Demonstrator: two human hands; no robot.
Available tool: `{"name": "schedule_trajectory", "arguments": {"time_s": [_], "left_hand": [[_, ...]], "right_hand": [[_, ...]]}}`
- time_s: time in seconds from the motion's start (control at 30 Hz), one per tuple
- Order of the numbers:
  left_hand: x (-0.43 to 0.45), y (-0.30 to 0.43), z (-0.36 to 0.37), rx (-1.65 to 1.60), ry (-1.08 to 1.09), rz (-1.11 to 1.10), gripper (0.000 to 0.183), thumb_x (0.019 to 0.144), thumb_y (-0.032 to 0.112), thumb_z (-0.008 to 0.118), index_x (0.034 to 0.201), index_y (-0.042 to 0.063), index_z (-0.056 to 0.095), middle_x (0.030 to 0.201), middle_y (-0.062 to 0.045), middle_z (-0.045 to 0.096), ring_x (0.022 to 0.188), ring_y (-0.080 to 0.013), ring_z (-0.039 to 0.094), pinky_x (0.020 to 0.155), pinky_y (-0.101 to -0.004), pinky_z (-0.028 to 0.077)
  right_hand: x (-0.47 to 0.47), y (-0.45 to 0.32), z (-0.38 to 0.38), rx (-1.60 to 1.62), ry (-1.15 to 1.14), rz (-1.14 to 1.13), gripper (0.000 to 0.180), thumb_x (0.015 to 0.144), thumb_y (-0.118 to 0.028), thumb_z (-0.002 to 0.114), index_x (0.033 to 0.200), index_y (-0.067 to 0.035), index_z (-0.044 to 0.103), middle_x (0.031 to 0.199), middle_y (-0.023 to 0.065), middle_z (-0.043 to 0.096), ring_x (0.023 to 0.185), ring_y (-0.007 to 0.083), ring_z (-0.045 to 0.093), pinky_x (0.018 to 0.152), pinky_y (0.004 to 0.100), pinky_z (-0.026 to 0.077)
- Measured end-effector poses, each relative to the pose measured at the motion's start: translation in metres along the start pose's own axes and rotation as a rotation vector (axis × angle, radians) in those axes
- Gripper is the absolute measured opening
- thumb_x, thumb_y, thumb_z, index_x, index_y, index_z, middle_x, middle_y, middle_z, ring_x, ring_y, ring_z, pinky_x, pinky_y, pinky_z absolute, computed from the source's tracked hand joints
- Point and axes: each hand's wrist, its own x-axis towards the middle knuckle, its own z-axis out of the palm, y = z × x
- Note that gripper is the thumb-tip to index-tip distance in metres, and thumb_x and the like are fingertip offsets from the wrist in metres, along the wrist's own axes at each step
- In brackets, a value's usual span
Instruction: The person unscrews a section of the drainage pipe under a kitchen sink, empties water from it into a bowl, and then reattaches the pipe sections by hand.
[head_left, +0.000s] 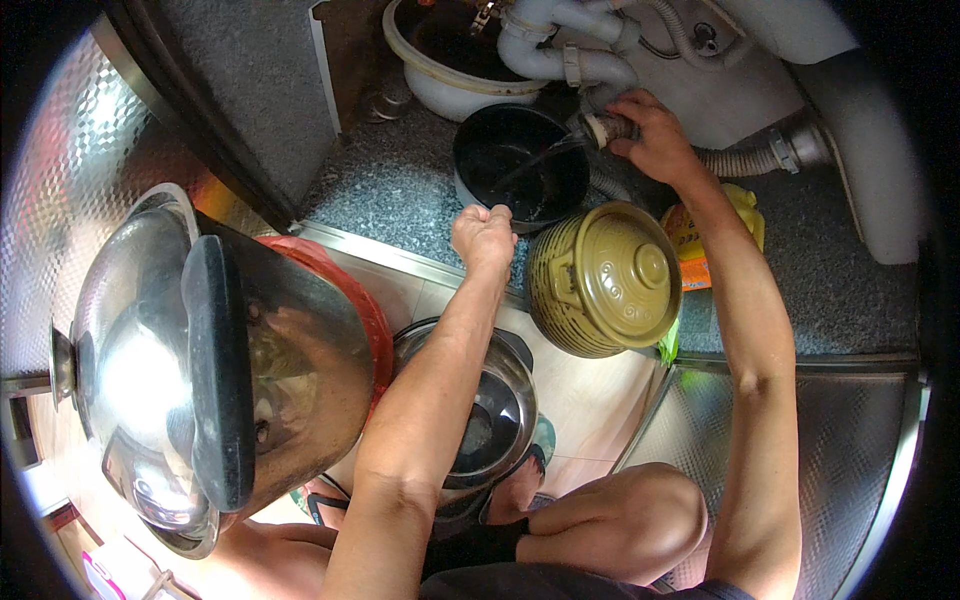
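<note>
Inside an under-sink cabinet, my right hand (654, 135) grips the end of a corrugated drain hose (616, 130). Water runs from the hose's open end into a dark round pot (517, 161) on the cabinet's speckled floor. My left hand (484, 234) is closed on the near side of that pot, at its rim or a handle that the fingers hide. Just below, an olive-green ceramic pot with its lid on (622, 277) stands at the cabinet's front edge. Grey plastic drain pipes (574, 66) hang above the dark pot.
A white basin (465, 90) stands behind the dark pot. A yellow bottle (742, 217) lies under my right forearm. A large steel container with a red rim (307, 360) and a domed steel lid (131, 352) take up the left. Steel pans (525, 390) rest between my feet.
</note>
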Motion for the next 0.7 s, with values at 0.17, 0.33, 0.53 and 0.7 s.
{"name": "schedule_trajectory", "arguments": {"time_s": [0.17,0.33,0.53,0.7], "left_hand": [[0.004,-0.003,-0.001,0.002,0.002,0.007,0.029,0.087,0.005,0.066,0.067,0.01,0.045,0.068,0.0,0.048,0.058,-0.011,0.048,0.051,-0.0276,0.056],[0.004,-0.003,-0.002,-0.009,-0.007,-0.003,0.029,0.087,0.005,0.066,0.067,0.01,0.045,0.068,0.0,0.048,0.058,-0.0104,0.048,0.05,-0.0266,0.056],[0.003,-0.002,-0.001,-0.019,-0.002,-0.024,0.028,0.087,0.005,0.066,0.068,0.009,0.045,0.07,-0.001,0.049,0.059,-0.0108,0.049,0.05,-0.0261,0.056],[0.002,-0.002,-0.002,-0.029,-0.003,-0.028,0.027,0.087,0.006,0.066,0.069,0.009,0.046,0.07,-0.001,0.049,0.06,-0.0113,0.05,0.05,-0.0268,0.056]], "right_hand": [[0.001,0.001,0.004,-0.048,0.003,-0.023,0.056,0.069,-0.005,0.082,0.122,-0.002,0.066,0.127,0.0184,0.059,0.118,0.0374,0.058,0.101,0.0392,0.047],[0.0,-0.005,0.004,-0.073,-0.004,-0.008,0.055,0.07,-0.005,0.081,0.122,-0.001,0.066,0.128,0.0183,0.058,0.12,0.0372,0.057,0.102,0.0399,0.047],[0.0,-0.009,0.003,-0.083,-0.055,0.031,0.055,0.072,-0.006,0.081,0.125,-0.002,0.066,0.131,0.0179,0.057,0.12,0.0373,0.057,0.103,0.041,0.046],[0.001,-0.011,0.005,-0.091,-0.076,0.057,0.057,0.072,-0.006,0.081,0.126,-0.002,0.065,0.132,0.018,0.056,0.12,0.0375,0.057,0.104,0.0405,0.046]]}}
